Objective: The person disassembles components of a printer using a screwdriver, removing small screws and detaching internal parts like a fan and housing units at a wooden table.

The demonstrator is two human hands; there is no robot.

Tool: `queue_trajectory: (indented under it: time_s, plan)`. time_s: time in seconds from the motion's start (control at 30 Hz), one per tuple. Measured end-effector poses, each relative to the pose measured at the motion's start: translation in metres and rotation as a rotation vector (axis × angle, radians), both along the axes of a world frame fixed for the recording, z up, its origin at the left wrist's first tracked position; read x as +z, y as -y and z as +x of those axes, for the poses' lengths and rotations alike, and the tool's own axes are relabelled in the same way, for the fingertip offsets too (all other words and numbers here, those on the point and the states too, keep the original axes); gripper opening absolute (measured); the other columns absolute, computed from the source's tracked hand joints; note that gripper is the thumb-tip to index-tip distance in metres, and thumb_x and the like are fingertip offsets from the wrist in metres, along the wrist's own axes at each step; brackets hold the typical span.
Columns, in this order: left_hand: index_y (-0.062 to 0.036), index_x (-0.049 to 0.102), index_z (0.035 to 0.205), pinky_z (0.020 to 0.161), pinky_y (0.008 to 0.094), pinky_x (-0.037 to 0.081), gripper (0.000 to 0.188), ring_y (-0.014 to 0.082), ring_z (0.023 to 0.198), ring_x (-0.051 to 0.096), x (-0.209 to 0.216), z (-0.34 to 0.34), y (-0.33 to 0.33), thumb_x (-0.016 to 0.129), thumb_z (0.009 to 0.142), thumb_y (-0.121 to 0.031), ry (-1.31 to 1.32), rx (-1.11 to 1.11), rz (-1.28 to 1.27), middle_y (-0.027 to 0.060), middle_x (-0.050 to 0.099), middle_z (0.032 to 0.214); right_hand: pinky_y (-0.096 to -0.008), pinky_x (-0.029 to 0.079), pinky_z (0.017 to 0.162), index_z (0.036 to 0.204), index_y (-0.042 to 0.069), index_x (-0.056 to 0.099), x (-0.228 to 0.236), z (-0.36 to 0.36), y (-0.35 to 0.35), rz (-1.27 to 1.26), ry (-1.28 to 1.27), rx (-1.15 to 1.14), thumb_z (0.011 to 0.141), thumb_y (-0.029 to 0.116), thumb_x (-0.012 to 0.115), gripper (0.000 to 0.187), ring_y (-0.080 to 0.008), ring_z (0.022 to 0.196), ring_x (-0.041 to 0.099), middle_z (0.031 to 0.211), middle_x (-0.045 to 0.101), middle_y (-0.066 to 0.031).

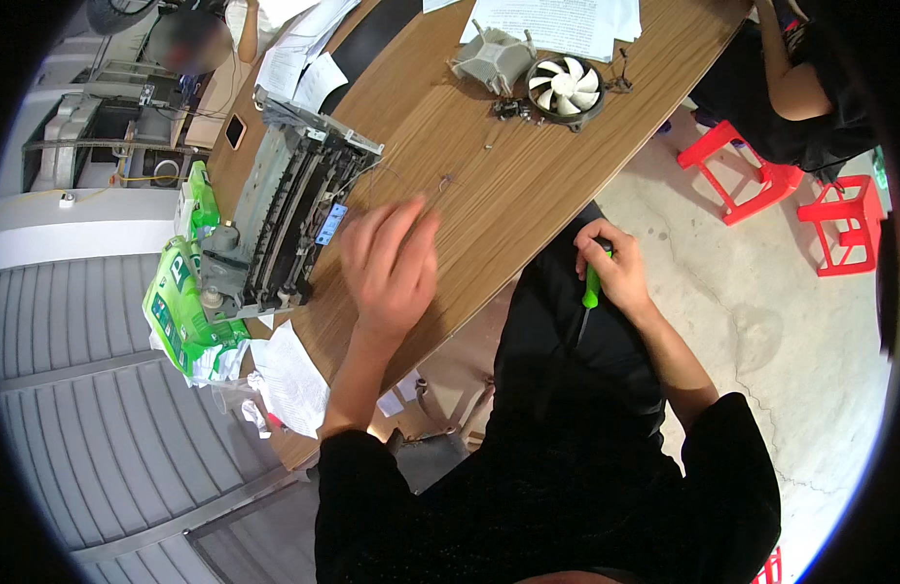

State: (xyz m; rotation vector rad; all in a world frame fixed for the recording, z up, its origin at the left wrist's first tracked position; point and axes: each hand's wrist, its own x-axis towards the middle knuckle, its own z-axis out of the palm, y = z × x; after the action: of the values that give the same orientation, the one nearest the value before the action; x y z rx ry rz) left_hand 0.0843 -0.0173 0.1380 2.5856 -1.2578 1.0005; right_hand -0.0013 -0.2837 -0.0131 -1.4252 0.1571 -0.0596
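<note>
My left hand (392,268) is raised over the wooden table beside a grey and black printer mechanism (285,200). Its fingers are apart and slightly blurred, and nothing shows between them. A blue label (330,224) on the mechanism's near side lies close to the fingertips. Low by my thigh, my right hand (617,268) is closed around the green handle of a screwdriver (592,288), whose thin shaft points down toward my lap. Thin wires (446,182) lie on the table just beyond my left hand.
A fan with white blades (567,86) and a grey finned block (494,58) sit at the table's far side near printed papers (557,24). Green packets (178,302) and a phone (235,131) lie left. Red stools (737,170) and a seated person (800,88) are right.
</note>
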Motion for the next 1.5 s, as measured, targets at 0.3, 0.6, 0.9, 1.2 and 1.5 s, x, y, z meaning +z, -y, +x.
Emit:
queue_trajectory:
  time_s: [0.3,0.6,0.9,1.2,1.5]
  plan:
    - [-0.0024,0.071,0.106,0.082,0.0371,0.051,0.022,0.0302,0.091,0.063,-0.028,0.101,0.060,0.073,0.084,-0.008,-0.634,-0.003,-0.143,0.0117,0.068,0.096,-0.0269,0.049,0.057,0.091,0.000,0.063,-0.004,0.000,-0.005,0.043,0.006,-0.007,0.096,0.014,0.060,0.015,-0.0126,0.060,0.063,0.066,0.063,-0.0057]
    - [-0.0044,0.072,0.090,0.084,0.0422,0.045,0.010,0.0306,0.093,0.062,-0.056,0.108,0.063,0.072,0.085,-0.013,-0.472,-0.069,-0.056,0.0088,0.067,0.091,-0.0278,0.049,0.057,0.090,-0.001,0.060,-0.009,-0.002,-0.003,0.068,0.010,-0.009,0.098,0.013,0.058,0.015,-0.0138,0.061,0.062,0.068,0.063,-0.0062]
    - [-0.0041,0.072,0.095,0.081,0.0415,0.044,0.011,0.0285,0.092,0.063,-0.058,0.105,0.064,0.070,0.088,-0.012,-0.554,-0.085,-0.126,0.0081,0.067,0.092,-0.0272,0.049,0.055,0.091,-0.001,0.060,-0.003,0.000,-0.004,0.032,-0.033,-0.010,0.098,0.016,0.059,0.018,-0.0134,0.059,0.061,0.067,0.062,-0.0063]
    - [-0.0046,0.065,0.099,0.090,0.0398,0.045,0.009,0.0299,0.099,0.063,0.002,0.047,0.021,0.065,0.091,-0.009,-0.342,-0.049,-0.175,0.0088,0.066,0.105,-0.0270,0.049,0.055,0.092,-0.002,0.059,-0.007,-0.002,-0.002,0.084,-0.006,-0.019,0.099,0.016,0.058,0.019,-0.0133,0.060,0.060,0.070,0.062,-0.0070]
    - [0.0028,0.053,0.115,0.091,0.0331,0.054,0.018,0.0221,0.102,0.067,0.096,0.021,-0.254,0.053,0.103,-0.010,0.046,0.428,-0.996,0.0191,0.065,0.122,-0.0278,0.049,0.055,0.092,-0.001,0.059,-0.019,0.002,-0.006,0.101,-0.002,-0.007,0.098,0.014,0.057,0.017,-0.0138,0.061,0.061,0.071,0.061,-0.0066]
